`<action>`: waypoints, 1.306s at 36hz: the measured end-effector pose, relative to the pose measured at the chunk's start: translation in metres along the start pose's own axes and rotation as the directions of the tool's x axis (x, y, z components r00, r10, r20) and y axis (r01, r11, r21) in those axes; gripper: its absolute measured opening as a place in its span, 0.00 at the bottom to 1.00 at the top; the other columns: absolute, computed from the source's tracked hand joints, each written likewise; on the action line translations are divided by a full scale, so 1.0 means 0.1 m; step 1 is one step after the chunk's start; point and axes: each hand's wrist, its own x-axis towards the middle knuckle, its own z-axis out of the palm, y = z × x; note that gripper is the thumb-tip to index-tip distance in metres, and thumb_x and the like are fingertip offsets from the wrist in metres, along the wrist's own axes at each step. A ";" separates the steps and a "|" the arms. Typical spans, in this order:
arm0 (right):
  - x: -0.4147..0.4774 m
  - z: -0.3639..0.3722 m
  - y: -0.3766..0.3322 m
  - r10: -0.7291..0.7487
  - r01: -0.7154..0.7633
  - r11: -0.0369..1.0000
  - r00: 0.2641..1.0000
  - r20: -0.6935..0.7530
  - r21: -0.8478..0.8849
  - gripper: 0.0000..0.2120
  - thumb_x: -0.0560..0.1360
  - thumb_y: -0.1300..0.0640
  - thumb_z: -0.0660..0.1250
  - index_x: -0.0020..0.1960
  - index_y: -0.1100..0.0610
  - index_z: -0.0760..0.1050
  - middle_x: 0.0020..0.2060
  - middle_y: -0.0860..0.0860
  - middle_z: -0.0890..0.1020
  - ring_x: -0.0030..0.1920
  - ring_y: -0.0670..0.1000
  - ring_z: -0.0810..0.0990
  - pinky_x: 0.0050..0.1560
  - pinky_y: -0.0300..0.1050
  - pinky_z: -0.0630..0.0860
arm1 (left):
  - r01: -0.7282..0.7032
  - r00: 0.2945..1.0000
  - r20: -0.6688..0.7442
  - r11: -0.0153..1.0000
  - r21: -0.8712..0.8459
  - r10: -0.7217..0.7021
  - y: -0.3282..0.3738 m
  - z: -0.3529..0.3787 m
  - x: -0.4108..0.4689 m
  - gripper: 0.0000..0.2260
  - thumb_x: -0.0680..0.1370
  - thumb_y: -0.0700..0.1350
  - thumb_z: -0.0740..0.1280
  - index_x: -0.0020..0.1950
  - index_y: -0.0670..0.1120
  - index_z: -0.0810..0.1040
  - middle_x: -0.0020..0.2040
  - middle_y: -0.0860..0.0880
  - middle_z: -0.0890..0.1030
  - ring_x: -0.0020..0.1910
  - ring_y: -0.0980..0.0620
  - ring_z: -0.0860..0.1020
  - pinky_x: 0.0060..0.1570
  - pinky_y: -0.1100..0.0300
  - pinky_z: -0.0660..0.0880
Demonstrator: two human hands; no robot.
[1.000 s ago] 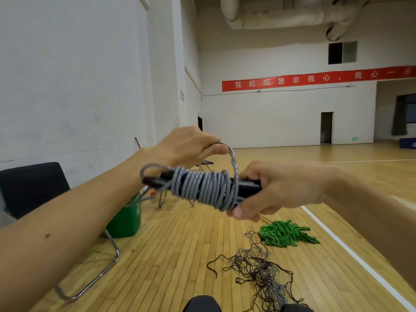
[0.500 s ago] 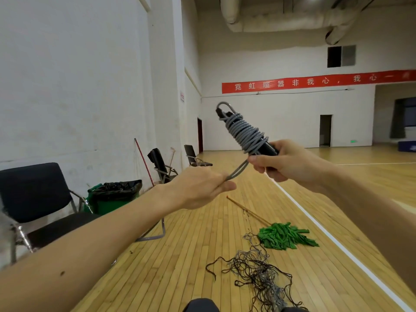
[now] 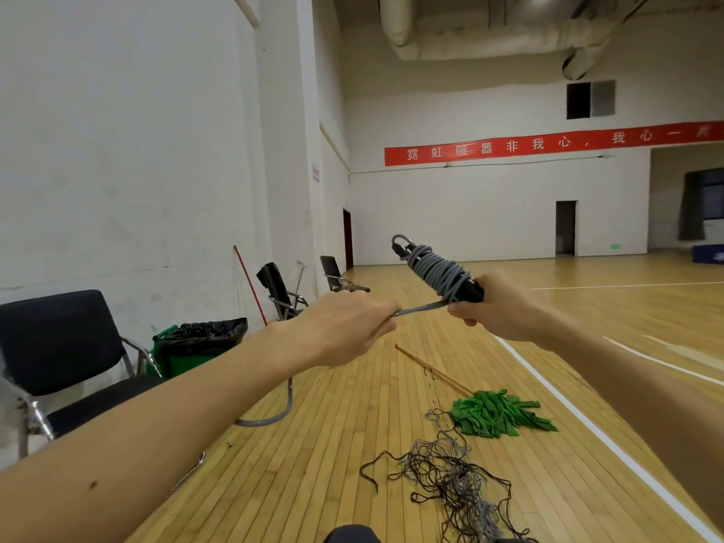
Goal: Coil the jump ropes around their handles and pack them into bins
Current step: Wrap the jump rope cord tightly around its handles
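A grey jump rope [image 3: 435,268] is coiled tightly round its black handles, which point up and to the left. My right hand [image 3: 497,307] grips the lower end of the handles. My left hand [image 3: 344,327] pinches the loose grey rope end [image 3: 421,308] and holds it taut, stretched out to the left of the coil. A small loop of rope sticks out at the top tip of the bundle. No bin for packing shows close to my hands.
A tangle of dark and grey ropes [image 3: 450,476] lies on the wooden floor below. A green mop [image 3: 497,413] with a wooden stick lies beside it. A black chair [image 3: 58,346] and a green bin with a black liner [image 3: 196,346] stand at the left wall.
The bundle went from lying level between both hands to tilted upright in my right hand. My left hand let go of the top loop and now pulls the rope end leftward.
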 end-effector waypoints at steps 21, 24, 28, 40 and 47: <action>-0.11 0.15 -0.09 0.310 -0.109 0.852 0.894 0.325 -0.512 0.11 0.78 0.56 0.70 0.49 0.65 0.81 0.33 0.53 0.77 0.24 0.49 0.66 0.23 0.38 0.63 | -0.311 0.928 -0.023 0.806 0.503 0.373 0.07 -0.38 0.27 0.16 0.84 0.56 0.54 0.59 0.46 0.74 0.43 0.53 0.78 0.35 0.54 0.75 0.29 0.63 0.63; -0.17 0.13 -0.18 0.287 -0.048 0.852 0.876 0.387 -0.522 0.08 0.78 0.56 0.70 0.45 0.61 0.79 0.31 0.50 0.78 0.24 0.48 0.67 0.23 0.37 0.63 | -0.295 0.928 -0.039 0.797 0.528 0.370 0.03 -0.49 0.32 0.20 0.82 0.60 0.53 0.56 0.47 0.74 0.41 0.53 0.76 0.35 0.54 0.75 0.28 0.63 0.60; -0.30 0.11 -0.31 0.221 0.040 0.894 0.826 0.519 -0.446 0.08 0.77 0.55 0.71 0.41 0.57 0.78 0.31 0.49 0.78 0.24 0.47 0.68 0.25 0.37 0.65 | -0.278 0.935 -0.038 0.797 0.537 0.351 -0.03 -0.60 0.34 0.23 0.80 0.64 0.51 0.53 0.47 0.73 0.39 0.53 0.75 0.36 0.53 0.76 0.29 0.62 0.64; -0.56 0.03 -0.46 -0.003 0.090 0.995 0.519 0.855 -0.051 0.04 0.79 0.58 0.69 0.49 0.59 0.78 0.31 0.46 0.77 0.26 0.46 0.65 0.26 0.36 0.60 | -0.287 0.920 -0.105 0.832 0.475 0.378 -0.08 -0.59 0.33 0.32 0.70 0.72 0.38 0.43 0.48 0.69 0.32 0.55 0.69 0.31 0.53 0.72 0.27 0.62 0.58; -0.63 -0.09 -0.57 -0.360 0.146 0.933 0.362 0.860 0.330 0.06 0.77 0.55 0.68 0.51 0.57 0.77 0.33 0.44 0.75 0.29 0.45 0.66 0.27 0.39 0.61 | -0.190 0.965 -0.160 0.975 0.112 0.207 -0.11 -0.38 0.21 0.21 0.76 0.69 0.45 0.37 0.55 0.63 0.29 0.58 0.65 0.27 0.60 0.65 0.28 0.62 0.61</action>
